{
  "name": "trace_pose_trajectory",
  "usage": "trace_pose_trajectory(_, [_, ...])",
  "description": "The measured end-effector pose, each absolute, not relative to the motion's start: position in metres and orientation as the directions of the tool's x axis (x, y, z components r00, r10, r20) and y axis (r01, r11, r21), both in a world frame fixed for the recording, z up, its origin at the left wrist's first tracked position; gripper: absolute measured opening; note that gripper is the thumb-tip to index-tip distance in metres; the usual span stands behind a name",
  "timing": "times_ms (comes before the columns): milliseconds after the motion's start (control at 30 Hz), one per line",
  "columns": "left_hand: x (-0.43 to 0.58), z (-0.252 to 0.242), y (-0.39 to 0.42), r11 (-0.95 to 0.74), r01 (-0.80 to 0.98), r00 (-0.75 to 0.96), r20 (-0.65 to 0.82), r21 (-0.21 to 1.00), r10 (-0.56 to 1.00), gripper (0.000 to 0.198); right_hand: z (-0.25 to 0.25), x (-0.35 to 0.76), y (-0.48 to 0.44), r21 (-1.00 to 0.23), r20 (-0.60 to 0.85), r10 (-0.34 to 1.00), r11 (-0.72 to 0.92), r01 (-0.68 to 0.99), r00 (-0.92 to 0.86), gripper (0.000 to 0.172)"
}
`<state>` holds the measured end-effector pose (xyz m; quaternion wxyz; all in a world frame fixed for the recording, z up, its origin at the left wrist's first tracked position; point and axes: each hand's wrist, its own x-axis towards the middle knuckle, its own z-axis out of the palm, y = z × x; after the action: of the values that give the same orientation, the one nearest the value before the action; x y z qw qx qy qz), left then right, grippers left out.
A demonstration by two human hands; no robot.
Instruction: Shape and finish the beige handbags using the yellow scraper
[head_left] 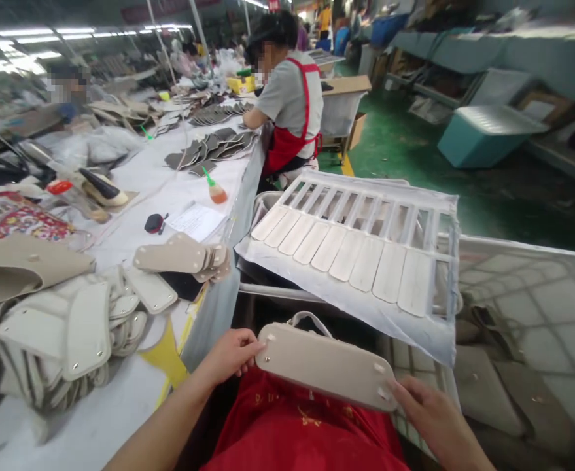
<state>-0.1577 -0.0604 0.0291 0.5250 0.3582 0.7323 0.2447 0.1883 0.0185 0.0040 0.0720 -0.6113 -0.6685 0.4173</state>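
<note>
One red apron (311,435), left hand (231,355) and right hand (429,407), fingers (250,351) gripping one beige panel (321,363), nine pale strips (366,261)

Beige panel (324,366): smooth, matt, leather-like; stud (267,358) shiny metal. Lap apron (307,439): cloth. Bottle (216,191): translucent plastic.

A green-tipped bottle (217,192) stands beside a paper sheet (197,221) on the counter (115,232), a red-aproned person (291,98) sits along its edge, and a teal bin (478,140) rests on the green floor (398,147).
</note>
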Motion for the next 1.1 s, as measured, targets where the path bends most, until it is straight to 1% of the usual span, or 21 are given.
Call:
trace_pose_trajectory(200, [-0.163,0.026,-0.063,0.555,0.219,-0.169,-0.529,0.803,0.832,0.032,-0.004,0.191,0.016,-0.664,-0.495,0.841,-0.206,0.719,-0.217,0.047])
trace_pose_trajectory(333, [-0.168,0.024,-0.061,0.476,0.309,-0.163,-0.447,0.823,0.880,0.032,0.002,0.184,0.017,-0.654,-0.514,0.838,-0.242,0.717,-0.186,0.049])
trace_pose_trajectory(500, [-0.172,0.024,-0.057,0.409,0.450,-0.163,-0.377,0.794,0.912,0.032,0.013,0.173,0.018,-0.594,-0.524,0.841,-0.247,0.766,-0.135,0.049])
trace_pose_trajectory(700, [-0.170,0.024,-0.062,0.375,0.469,-0.205,-0.315,0.799,0.927,0.032,0.015,0.171,0.017,-0.555,-0.514,0.850,-0.223,0.802,-0.119,0.049])
trace_pose_trajectory(833, [-0.172,0.028,-0.061,0.356,0.573,-0.195,-0.299,0.738,0.934,0.031,0.013,0.172,0.016,-0.544,-0.531,0.841,-0.247,0.802,-0.101,0.050])
trace_pose_trajectory(967, [-0.175,0.034,-0.056,0.308,0.699,-0.138,-0.301,0.646,0.944,0.029,0.011,0.172,0.015,-0.549,-0.521,0.845,-0.224,0.805,-0.120,0.049])
trace_pose_trajectory(1100, [-0.174,0.038,-0.053,0.286,0.774,-0.123,-0.309,0.565,0.943,0.030,0.013,0.169,0.015,-0.539,-0.522,0.843,-0.207,0.816,-0.131,0.049])
